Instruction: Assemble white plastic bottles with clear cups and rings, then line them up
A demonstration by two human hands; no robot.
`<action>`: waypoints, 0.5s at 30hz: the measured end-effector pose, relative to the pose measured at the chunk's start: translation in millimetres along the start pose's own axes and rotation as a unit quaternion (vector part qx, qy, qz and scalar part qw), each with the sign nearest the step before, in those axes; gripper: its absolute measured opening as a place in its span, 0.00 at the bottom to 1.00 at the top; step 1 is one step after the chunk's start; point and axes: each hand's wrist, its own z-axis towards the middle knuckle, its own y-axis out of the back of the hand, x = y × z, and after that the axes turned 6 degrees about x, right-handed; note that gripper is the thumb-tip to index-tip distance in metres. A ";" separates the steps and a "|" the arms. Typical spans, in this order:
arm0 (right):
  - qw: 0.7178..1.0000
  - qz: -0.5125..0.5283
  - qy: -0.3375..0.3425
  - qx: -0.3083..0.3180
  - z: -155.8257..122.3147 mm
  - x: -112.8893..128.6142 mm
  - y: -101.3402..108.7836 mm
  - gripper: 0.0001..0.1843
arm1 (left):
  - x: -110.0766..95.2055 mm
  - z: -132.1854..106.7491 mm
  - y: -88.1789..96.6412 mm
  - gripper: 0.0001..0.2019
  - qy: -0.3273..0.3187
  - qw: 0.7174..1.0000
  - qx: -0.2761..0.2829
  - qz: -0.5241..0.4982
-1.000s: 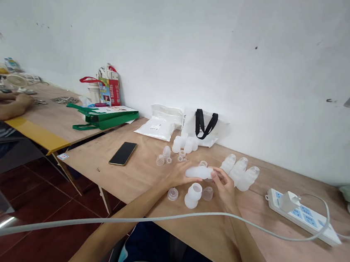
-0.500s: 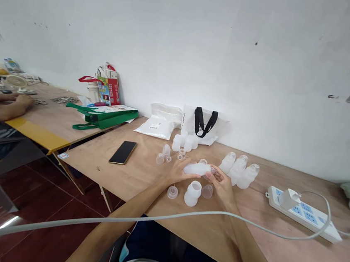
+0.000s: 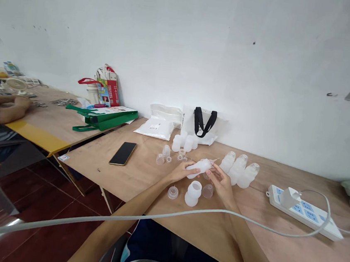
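Observation:
A milky white baby bottle [image 3: 198, 168] lies tilted between my hands, its top end towards the right. My left hand [image 3: 180, 172] is closed around the bottle's body. At the top end, the fingers of my right hand [image 3: 222, 182] grip the bottle near its clear teat; the exact contact is partly hidden. Just below stands an uncapped bottle body [image 3: 192, 194], with a ring with a teat [image 3: 173, 192] to its left and a clear cap [image 3: 208, 190] to its right. Several clear caps and small rings [image 3: 166, 150] lie beyond my left hand.
Three capped bottles [image 3: 238, 169] stand to the right, and several bottle bodies [image 3: 185, 142] farther back. A phone [image 3: 123, 153] lies left. A power strip [image 3: 305, 212] sits right, its cable [image 3: 165, 218] crossing before my forearms. A person's arm [image 3: 14, 110] rests on the neighbouring table.
The bottle in my hands has turned, its top end now pointing more upward and away. My right fingers have shifted slightly at that end. The loose parts on the table stay put.

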 end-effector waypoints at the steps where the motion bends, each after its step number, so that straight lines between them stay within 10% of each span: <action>1: 1.000 -0.003 0.005 0.002 -0.5 0.5 0.5 0.34 | 0.3 -0.2 0.7 0.24 0.002 1.000 0.005 0.001; 15: 0.997 -0.046 0.046 0.041 -9.5 11.0 3.1 0.21 | 2.1 -1.0 8.0 0.20 0.036 0.978 0.091 -0.186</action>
